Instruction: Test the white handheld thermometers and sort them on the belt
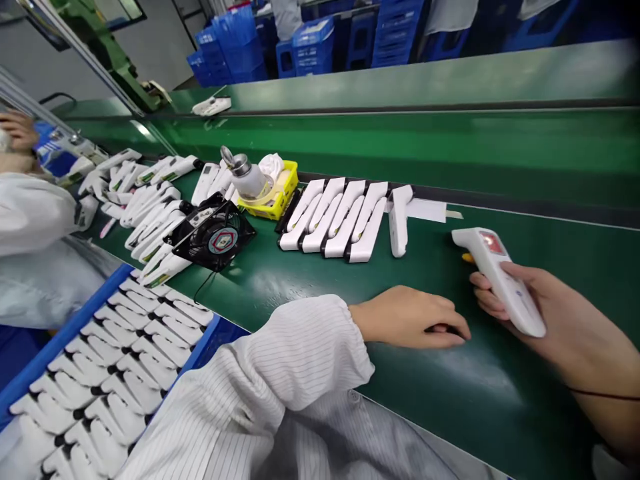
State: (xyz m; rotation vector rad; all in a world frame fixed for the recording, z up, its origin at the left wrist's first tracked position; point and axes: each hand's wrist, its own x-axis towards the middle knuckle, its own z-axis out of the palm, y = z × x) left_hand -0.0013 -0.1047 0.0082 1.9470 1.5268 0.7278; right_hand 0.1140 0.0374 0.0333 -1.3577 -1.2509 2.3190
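My right hand (pixel 555 307) is wrapped round the grip of a white infrared thermometer (pixel 507 283), raised above the green bench. Its small screen glows reddish orange, and its head points left; a yellow trigger shows beside my fingers. Loosely closed, my left hand (pixel 413 317) rests on the bench with its fingers curled down and nothing visible in them. Beyond it, a single white thermometer (pixel 399 223) lies on the bench, partly over a white paper strip (pixel 426 210). To its left is a tidy row of several white thermometers (pixel 367 223).
A black fan (pixel 220 237) and a yellow basket (pixel 273 210) holding a bottle (pixel 247 177) stand left of the row. Many thermometers (pixel 150 207) lie piled farther left, beside a co-worker's sleeve (pixel 35 210). A blue crate (pixel 113 290) full of thermometers sits lower left.
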